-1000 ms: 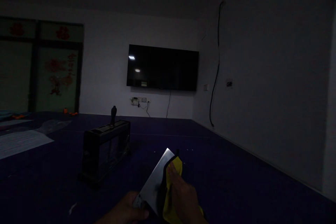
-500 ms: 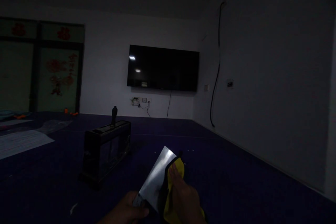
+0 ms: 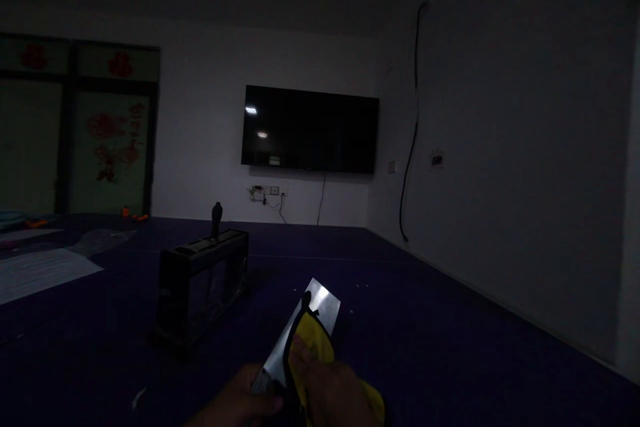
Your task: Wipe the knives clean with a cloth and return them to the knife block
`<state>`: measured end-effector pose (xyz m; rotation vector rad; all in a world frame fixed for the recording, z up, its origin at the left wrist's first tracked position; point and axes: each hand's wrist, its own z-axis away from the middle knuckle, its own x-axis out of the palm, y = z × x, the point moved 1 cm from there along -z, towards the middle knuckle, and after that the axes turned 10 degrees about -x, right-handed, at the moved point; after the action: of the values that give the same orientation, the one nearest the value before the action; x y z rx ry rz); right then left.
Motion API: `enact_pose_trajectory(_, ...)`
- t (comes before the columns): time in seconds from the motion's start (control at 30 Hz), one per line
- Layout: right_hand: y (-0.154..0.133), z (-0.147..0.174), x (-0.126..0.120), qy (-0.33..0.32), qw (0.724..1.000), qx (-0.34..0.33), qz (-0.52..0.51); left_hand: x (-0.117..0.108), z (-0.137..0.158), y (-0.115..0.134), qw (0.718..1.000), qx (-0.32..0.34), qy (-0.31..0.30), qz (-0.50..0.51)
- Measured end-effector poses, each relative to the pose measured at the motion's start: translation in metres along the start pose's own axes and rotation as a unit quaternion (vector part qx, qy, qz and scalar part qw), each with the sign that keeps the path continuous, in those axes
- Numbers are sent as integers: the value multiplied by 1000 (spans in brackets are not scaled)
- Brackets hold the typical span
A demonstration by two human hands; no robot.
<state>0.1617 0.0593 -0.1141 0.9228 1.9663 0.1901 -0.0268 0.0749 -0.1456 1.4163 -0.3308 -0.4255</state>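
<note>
Left hand grips blade, right hand presses cloth

Left hand is closed on the blade's near end; right hand holds the yellow cloth against the blade's face, leaving the far corner bare and shiny. Whether the blade touches the purple surface I cannot tell. Left of the blade stands a black rack, a handle upright at its top. Paper lies farther left of the blade. Well beyond the blade hangs a TV.

The cloth is yellow with black edging; the metal blade beneath it is silvery. Left of the cloth, the boxy stand is black, the paper whitish; around the cloth, the tabletop is dark purple-blue.
</note>
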Motion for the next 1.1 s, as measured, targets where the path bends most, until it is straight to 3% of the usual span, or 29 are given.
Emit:
enact_pose_trajectory(0.23, -4, -4, -3, 14, 997, -78, -7, 0, -1, -1, 1000, 5, -16, 7)
enact_pose_trajectory(0.57, -4, -4, -1, 6, 997, -80, -22, -2, -3, -5, 1000, -2, -21, 13)
enact_pose_trajectory(1.1, -10, -14, 0, -112, 991, -63, 43, 5, 4, 8, 998, 15, -53, 6)
